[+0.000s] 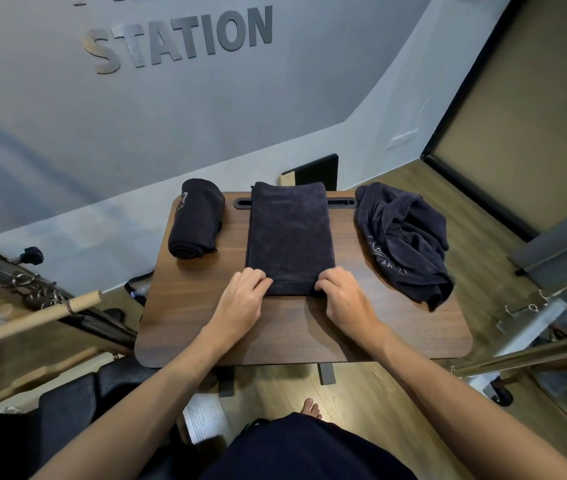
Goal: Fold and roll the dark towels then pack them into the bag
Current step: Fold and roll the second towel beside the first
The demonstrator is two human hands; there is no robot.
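From the head view, one roll (196,219) lies finished left of centre; the folded towel (290,237) lies flat at centre, its near edge pinched by the left hand (243,299) and right hand (344,301), seemingly starting to roll. A crumpled towel (405,242) waits at right. No bag is identifiable. The wooden table (275,334) stands by a grey wall lettered "STATION" (178,38), upper left.
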